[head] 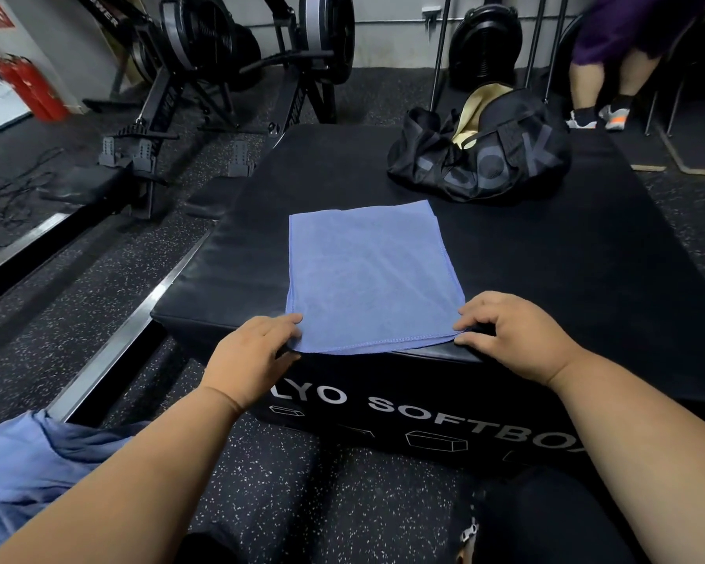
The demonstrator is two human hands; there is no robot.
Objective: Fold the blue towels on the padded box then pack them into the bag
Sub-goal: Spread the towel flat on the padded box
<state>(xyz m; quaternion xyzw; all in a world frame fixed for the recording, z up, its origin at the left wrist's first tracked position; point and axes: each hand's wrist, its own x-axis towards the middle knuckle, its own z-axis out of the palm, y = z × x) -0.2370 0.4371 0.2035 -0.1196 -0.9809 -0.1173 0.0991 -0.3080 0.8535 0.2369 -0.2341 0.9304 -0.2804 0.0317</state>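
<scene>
Here my left hand (257, 352) and right hand (509, 331) pinch the near corners of the blue towel (367, 274) at frame centre; soft, light, limp cloth, I judge, best gripped by corners.

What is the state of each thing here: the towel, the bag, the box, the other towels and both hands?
blue towel: flat on the box, partly folded.
padded box: bears towel and bag.
bag: open, on the box's far side.
towel pile: crumpled, beside the box.
left hand: pinches the towel's near left corner.
right hand: pinches the near right corner.
</scene>
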